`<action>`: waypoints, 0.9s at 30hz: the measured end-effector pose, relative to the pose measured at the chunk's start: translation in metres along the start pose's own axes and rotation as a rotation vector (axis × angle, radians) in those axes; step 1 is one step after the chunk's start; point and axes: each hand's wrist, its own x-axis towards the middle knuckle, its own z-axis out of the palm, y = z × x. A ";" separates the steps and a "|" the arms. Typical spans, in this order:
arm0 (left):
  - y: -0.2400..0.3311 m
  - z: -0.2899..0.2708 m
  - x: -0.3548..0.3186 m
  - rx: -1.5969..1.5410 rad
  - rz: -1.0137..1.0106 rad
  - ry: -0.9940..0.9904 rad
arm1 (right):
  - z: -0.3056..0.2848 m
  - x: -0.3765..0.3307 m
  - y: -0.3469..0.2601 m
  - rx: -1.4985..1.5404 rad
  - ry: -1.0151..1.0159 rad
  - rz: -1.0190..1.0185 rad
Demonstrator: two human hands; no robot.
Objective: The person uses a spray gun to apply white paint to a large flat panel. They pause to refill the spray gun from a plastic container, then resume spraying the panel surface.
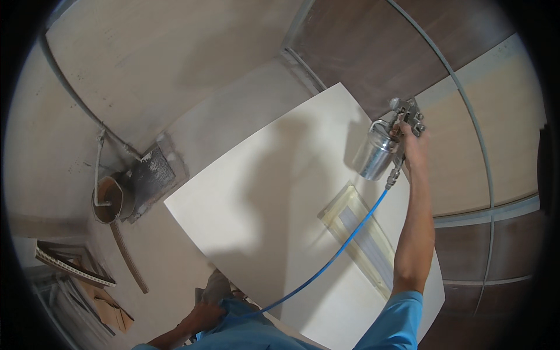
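Observation:
My right hand is stretched out at the right, closed round the grip of a metal spray gun. A shiny silver paint cup hangs below the gun, tilted. A blue air hose runs from the gun's handle down to my waist. There my left hand appears closed on the hose, its fingers partly in shade. Beneath the gun, apart from it, lies a large white panel. Yellowish masking tape frames a long greyish strip on its right part. My shadow falls across the panel.
At the left a bucket stands beside a dark, stained square plate, with a pipe bent into it. Frames and brown cardboard lie at the lower left. Dusty walls and a brownish panelled surface with grey strips surround the panel.

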 end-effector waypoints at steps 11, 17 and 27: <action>-0.005 -0.015 0.008 0.054 0.030 -0.123 | -0.024 -0.045 -0.035 0.233 -0.287 0.200; -0.007 -0.001 0.012 0.171 0.153 -0.080 | -0.078 -0.079 -0.038 0.239 -0.033 0.323; 0.057 0.040 0.034 0.295 0.138 -0.149 | -0.219 -0.123 0.036 0.161 0.293 0.352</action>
